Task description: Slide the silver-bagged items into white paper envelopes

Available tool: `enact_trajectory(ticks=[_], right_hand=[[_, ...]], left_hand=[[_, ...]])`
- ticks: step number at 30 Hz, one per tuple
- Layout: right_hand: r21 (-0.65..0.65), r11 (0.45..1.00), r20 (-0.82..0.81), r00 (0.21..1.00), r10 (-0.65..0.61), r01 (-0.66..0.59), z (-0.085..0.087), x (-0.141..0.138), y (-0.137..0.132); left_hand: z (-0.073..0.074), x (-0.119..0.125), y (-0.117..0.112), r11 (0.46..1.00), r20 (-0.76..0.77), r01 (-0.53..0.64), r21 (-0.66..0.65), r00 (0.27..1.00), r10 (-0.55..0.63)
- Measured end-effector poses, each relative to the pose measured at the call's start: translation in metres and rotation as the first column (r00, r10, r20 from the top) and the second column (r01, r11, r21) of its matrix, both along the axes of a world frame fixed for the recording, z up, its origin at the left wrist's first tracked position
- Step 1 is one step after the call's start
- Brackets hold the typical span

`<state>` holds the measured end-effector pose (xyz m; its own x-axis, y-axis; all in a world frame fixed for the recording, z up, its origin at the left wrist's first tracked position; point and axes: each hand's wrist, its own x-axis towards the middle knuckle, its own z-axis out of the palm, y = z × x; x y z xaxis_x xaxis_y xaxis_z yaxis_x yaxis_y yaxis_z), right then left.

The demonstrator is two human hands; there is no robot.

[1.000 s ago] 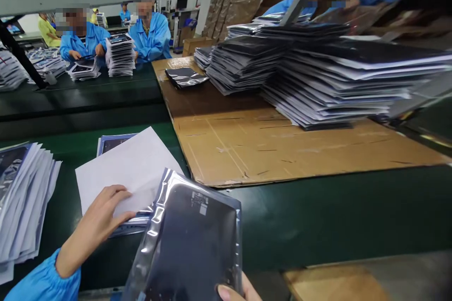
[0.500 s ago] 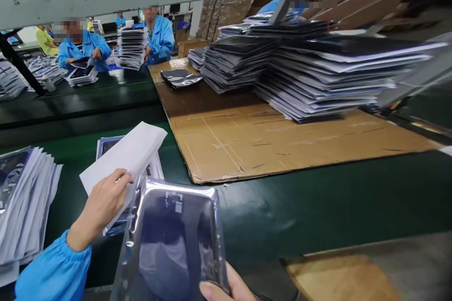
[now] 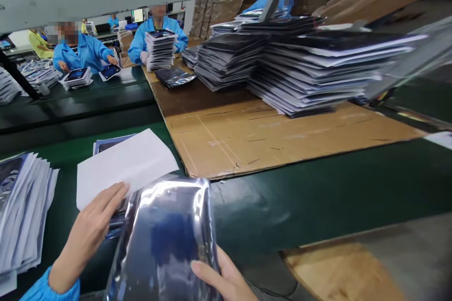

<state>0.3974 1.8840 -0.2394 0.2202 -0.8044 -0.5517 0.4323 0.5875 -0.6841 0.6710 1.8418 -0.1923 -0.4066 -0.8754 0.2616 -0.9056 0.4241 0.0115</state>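
My right hand (image 3: 222,280) grips the lower edge of a shiny silver anti-static bag (image 3: 165,240), held up over the green belt (image 3: 318,197). My left hand (image 3: 88,235), in a blue sleeve, has its fingers closed on the edge of a white paper sheet (image 3: 123,164). The sheet lies over a blue-edged flat item (image 3: 109,143) on the belt, and its lower right part goes behind the bag's top.
A fanned pile of bagged sheets (image 3: 21,211) lies at the left. A cardboard sheet (image 3: 268,136) carries tall stacks of dark packets (image 3: 318,70). Several people in blue coats (image 3: 84,49) work at the far belt beside another stack (image 3: 160,49).
The white sheet, lifted half a second ago, has come back down flatter under my left hand. The bag has swung more upright and towards the sheet. A far worker has moved a stack rightward.
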Motion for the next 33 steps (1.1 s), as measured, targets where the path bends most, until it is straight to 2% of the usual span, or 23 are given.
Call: enact_trajectory(ticks=[2,3,4,6,7,8,11,13,16,20,23,26,29,33], right_hand=[[0.007,0.996,0.042,0.996,-0.085,0.084,0.001,0.012,-0.010],[0.006,0.993,0.058,0.991,-0.120,0.119,0.001,0.017,-0.016],[0.006,0.989,0.075,0.986,-0.149,0.149,0.001,0.023,-0.021],[0.010,0.984,0.108,0.978,-0.180,0.180,0.000,0.031,-0.029],[0.012,0.984,0.121,0.976,-0.180,0.180,-0.001,0.034,-0.032],[0.011,0.985,0.132,0.976,-0.174,0.174,-0.001,0.036,-0.034],[0.002,0.991,0.157,0.979,-0.132,0.134,-0.002,0.037,-0.039],[0.010,0.997,0.168,0.983,-0.078,0.077,-0.001,0.034,-0.041],[0.026,1.000,0.188,0.982,-0.002,-0.003,0.002,0.032,-0.041],[-0.010,0.999,0.189,0.981,-0.043,0.046,0.006,0.033,-0.043],[-0.052,0.998,0.152,0.988,-0.030,0.038,0.005,0.027,-0.046],[-0.071,0.992,0.113,0.987,0.112,-0.105,0.006,0.013,-0.045],[-0.093,0.973,0.084,0.972,0.217,-0.209,0.011,0.002,-0.037],[-0.140,0.975,0.067,0.981,0.182,-0.172,0.019,-0.002,-0.021]], left_hand=[[-0.013,0.015,0.010,0.987,-0.052,-0.115,-0.116,0.993,0.110],[-0.018,0.021,0.014,0.957,-0.105,-0.233,-0.173,0.970,0.217],[-0.021,0.025,0.018,0.905,-0.166,-0.373,-0.204,0.924,0.343],[-0.026,0.027,0.026,0.774,-0.248,-0.614,-0.155,0.783,0.571],[-0.027,0.025,0.029,0.726,-0.265,-0.680,-0.098,0.721,0.640],[-0.028,0.022,0.032,0.704,-0.278,-0.709,-0.042,0.685,0.674],[-0.030,0.011,0.037,0.733,-0.409,-0.679,0.041,0.658,0.632],[-0.030,0.004,0.038,0.757,-0.517,-0.654,0.008,0.645,0.563],[-0.028,-0.003,0.039,0.781,-0.582,-0.624,-0.018,0.642,0.500],[-0.027,-0.004,0.044,0.802,-0.628,-0.597,0.008,0.621,0.469],[-0.026,0.000,0.047,0.817,-0.625,-0.576,-0.035,0.650,0.432],[-0.022,0.004,0.047,0.805,-0.615,-0.583,-0.109,0.676,0.406],[-0.017,0.006,0.046,0.836,-0.618,-0.526,-0.153,0.711,0.335],[-0.017,0.006,0.049,0.878,-0.607,-0.440,-0.190,0.755,0.247]])
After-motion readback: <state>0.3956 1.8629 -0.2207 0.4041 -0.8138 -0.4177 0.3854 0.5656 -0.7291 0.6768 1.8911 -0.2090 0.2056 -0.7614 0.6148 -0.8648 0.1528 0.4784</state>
